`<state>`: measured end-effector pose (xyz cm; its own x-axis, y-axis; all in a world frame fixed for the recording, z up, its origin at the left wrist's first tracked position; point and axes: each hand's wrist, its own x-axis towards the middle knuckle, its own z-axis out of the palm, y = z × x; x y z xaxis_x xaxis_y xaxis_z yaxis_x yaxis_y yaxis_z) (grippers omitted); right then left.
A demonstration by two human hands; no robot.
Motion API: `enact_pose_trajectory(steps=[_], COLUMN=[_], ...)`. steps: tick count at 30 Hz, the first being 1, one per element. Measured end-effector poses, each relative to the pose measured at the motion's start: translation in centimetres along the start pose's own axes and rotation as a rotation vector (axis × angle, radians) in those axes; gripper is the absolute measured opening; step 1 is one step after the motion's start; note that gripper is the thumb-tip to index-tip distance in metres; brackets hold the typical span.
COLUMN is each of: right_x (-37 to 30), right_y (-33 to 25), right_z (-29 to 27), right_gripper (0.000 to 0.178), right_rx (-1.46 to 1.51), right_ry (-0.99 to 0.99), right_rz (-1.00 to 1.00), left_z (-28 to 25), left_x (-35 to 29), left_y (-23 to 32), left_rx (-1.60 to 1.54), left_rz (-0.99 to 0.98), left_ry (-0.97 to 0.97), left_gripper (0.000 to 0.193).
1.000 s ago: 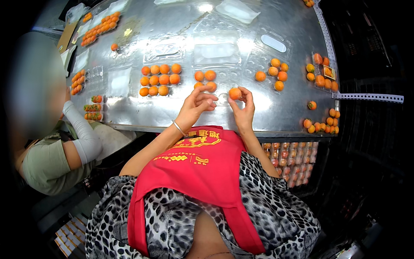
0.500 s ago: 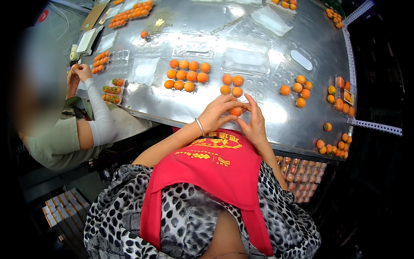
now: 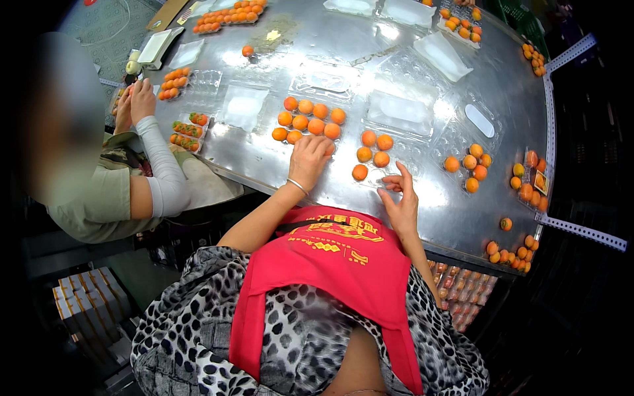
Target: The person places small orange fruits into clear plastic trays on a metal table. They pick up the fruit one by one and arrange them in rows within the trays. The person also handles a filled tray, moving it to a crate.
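Orange fruits (image 3: 308, 119), round and small, set in a clear plastic tray (image 3: 300, 99) on the shiny metal table (image 3: 422, 198): eight or so in two rows, just beyond the left hand (image 3: 309, 160). Left hand palm down at the tray's near edge, fingers (image 3: 323, 146) curled loosely over the nearest fruit of the front row; touching it or gripping it, cannot tell, since the knuckles hide the fingertips. Silver bangle (image 3: 297, 186) on that wrist.

Second cluster (image 3: 372, 153) of four more fruits, lying between the two hands, close to the right hand (image 3: 400, 201). Right hand raised on its edge, fingers (image 3: 394, 184) spread and half open, holding nothing; fingertips just short of the lowest fruit (image 3: 359, 172), apart from it.

Further right, another loose group of fruits (image 3: 470, 165), well apart from both hands. Empty clear trays (image 3: 399, 109) behind the clusters. Across the table's left rim, another person's hands (image 3: 134, 102) beside filled small packs (image 3: 187, 132). Red apron (image 3: 330, 277) over a spotted top below.
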<state>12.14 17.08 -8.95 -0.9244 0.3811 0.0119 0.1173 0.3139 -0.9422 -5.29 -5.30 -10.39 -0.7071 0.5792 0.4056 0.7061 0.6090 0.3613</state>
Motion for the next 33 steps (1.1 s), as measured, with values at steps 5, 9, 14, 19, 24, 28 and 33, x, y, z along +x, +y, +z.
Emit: enact_pose_trajectory(steps=[5,9,14,19,24,28,33], right_x=[0.1,1.6,9.1,19.5,25.3,28.8,35.5], right_y=[-0.3,0.1,-2.4,-5.3,-3.3,1.5,2.6], right_z=[0.3,0.7,3.2,9.4,14.5,15.5,12.9], right_gripper=[0.067,0.056,0.067,0.095,0.097,0.055,0.024], right_rx=[0.014,0.05,0.315,0.43,0.389,0.388,0.245], right_ry=[-0.021,-0.023,-0.155,-0.233,0.04,0.079,0.266], right_rz=[0.012,0.012,0.129,0.495,0.551,0.431,0.287], left_z=[0.8,-0.7,1.1,1.9,2.2,2.8,6.7], left_x=[-0.1,-1.5,-6.2,-3.7,-2.2,0.5,8.8], left_y=[0.0,0.8,-1.4,-2.2,-2.9,-3.2,-6.4], left_rx=[0.032,-0.073,-0.785,-1.279,-1.244,-1.246,-1.316], left_rz=[-0.003,-0.194,-1.176,-1.355,-1.421,-1.383,-1.245], left_ry=[0.036,0.109,0.161,0.275,0.231,0.22,0.229], left_gripper=[0.043,0.046,0.03,0.035,0.02,0.018,0.017])
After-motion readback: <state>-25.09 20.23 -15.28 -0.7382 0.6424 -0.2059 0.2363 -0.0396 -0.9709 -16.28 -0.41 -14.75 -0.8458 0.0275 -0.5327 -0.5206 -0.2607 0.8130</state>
